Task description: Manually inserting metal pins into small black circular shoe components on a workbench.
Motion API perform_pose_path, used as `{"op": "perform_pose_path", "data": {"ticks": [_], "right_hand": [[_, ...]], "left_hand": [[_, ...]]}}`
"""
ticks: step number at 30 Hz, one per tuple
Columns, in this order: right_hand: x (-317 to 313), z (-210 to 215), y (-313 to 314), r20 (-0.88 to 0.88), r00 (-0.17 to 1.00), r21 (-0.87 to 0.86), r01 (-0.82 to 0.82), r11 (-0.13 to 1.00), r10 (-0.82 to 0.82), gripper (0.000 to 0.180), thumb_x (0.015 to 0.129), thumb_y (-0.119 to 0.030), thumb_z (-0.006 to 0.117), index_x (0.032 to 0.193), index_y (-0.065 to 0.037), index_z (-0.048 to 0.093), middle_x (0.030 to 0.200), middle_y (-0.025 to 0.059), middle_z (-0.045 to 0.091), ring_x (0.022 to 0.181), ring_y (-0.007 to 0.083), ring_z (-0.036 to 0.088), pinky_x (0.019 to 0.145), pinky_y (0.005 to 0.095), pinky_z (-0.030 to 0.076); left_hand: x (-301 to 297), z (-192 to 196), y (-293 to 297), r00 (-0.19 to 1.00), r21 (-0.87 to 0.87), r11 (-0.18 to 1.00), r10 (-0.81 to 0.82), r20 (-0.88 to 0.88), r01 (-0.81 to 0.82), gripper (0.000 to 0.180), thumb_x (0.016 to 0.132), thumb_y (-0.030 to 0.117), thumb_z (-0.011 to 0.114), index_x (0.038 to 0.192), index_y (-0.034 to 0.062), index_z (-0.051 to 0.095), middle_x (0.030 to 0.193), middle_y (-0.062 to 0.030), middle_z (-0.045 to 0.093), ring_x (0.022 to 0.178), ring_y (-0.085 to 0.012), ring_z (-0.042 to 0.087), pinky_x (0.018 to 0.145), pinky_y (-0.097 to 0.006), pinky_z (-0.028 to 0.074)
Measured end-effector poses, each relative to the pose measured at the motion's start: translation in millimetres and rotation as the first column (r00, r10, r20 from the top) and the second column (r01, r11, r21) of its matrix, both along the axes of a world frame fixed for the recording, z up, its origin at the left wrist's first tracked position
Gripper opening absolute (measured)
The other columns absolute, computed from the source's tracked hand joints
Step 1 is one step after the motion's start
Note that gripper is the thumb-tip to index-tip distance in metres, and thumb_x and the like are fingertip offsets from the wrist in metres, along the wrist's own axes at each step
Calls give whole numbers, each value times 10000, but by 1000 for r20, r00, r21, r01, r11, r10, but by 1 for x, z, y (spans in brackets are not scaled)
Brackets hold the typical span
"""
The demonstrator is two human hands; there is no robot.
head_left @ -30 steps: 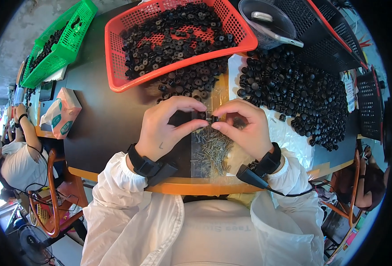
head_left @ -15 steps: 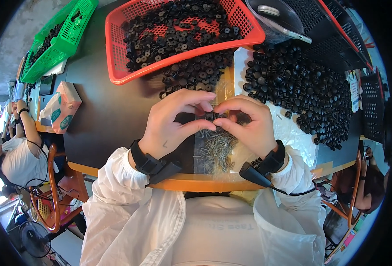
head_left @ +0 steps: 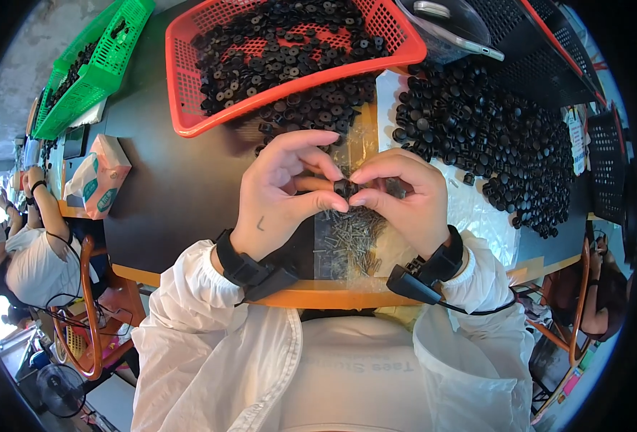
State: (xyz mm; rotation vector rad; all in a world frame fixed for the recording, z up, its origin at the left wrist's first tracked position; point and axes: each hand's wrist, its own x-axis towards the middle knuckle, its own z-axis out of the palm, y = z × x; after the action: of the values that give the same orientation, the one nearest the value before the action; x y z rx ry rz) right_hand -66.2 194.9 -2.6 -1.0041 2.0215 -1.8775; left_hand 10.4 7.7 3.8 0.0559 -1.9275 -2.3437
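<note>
My left hand (head_left: 284, 193) and my right hand (head_left: 403, 196) meet above the dark table, and their fingertips pinch one small black round part (head_left: 345, 189) between them. Under my hands lies a clear plastic bag (head_left: 333, 248) with a heap of small grey screws (head_left: 354, 241) on it. A pile of loose black round parts (head_left: 318, 111) lies just beyond my fingers, in front of the red basket (head_left: 189, 122). Both wrists wear black bands with white sleeves behind them.
The red basket holds several black parts. A bigger heap of black caps (head_left: 484, 137) covers plastic sheet at the right. Black baskets (head_left: 534, 50) stand at the far right, a green basket (head_left: 92, 68) and a tissue box (head_left: 99, 176) at the left. Another person (head_left: 23, 245) sits at left.
My hands have stayed together on the small black part over the screws; the fingers shifted slightly, and the view has tilted a little so the baskets sit higher in frame.
</note>
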Motion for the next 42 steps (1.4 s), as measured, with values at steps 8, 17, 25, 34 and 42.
{"op": "perform_pose_path", "data": {"ticks": [8, 17, 25, 34, 42], "right_hand": [[4, 3, 1, 28, 1000, -6, 11, 1000, -10, 225, 712, -57, 843, 897, -51, 714, 832, 30, 672, 654, 99, 565, 603, 241, 451], [4, 1, -1, 19, 1000, -84, 4, 996, -3, 225, 699, -27, 842, 892, -58, 730, 861, 31, 671, 663, 102, 571, 596, 237, 451], [9, 8, 3, 152, 988, -1, -3, 1000, 3, 205, 728, -21, 829, 917, -53, 757, 863, 27, 682, 722, 104, 620, 656, 230, 488], [7, 7, 1, 363, 924, -59, -108, 992, 122, 334, 738, -76, 831, 1050, -31, 721, 1019, 66, 684, 960, 154, 628, 812, 279, 504], [0, -5, 6, 146, 947, -19, -288, 957, 288, 296, 773, -134, 804, 1030, -21, 709, 989, 90, 674, 936, 247, 609, 855, 363, 466]], "left_hand": [[2, -3, -1, 996, 82, 995, -57, -66, 62, 624, 746, -112, 767, 1301, 0, 504, 990, -111, 604, 918, -172, 639, 825, -306, 596], [0, -5, -4, 996, 74, 994, -80, -28, 82, 616, 741, -95, 783, 1284, 0, 508, 964, -98, 627, 908, -150, 638, 782, -274, 578], [3, -14, -2, 996, 135, 990, -33, -85, 45, 594, 730, -77, 804, 1247, 0, 522, 967, -86, 626, 942, -151, 638, 812, -282, 567], [4, -13, -2, 981, 34, 999, -26, -190, 33, 523, 720, 10, 841, 1170, 25, 575, 932, -68, 691, 935, -150, 639, 855, -304, 497], [3, -3, -15, 850, -646, 712, -133, -509, -275, 405, 605, 400, 827, 919, 154, 760, 909, 20, 727, 916, -179, 534, 849, -357, 406]]}}
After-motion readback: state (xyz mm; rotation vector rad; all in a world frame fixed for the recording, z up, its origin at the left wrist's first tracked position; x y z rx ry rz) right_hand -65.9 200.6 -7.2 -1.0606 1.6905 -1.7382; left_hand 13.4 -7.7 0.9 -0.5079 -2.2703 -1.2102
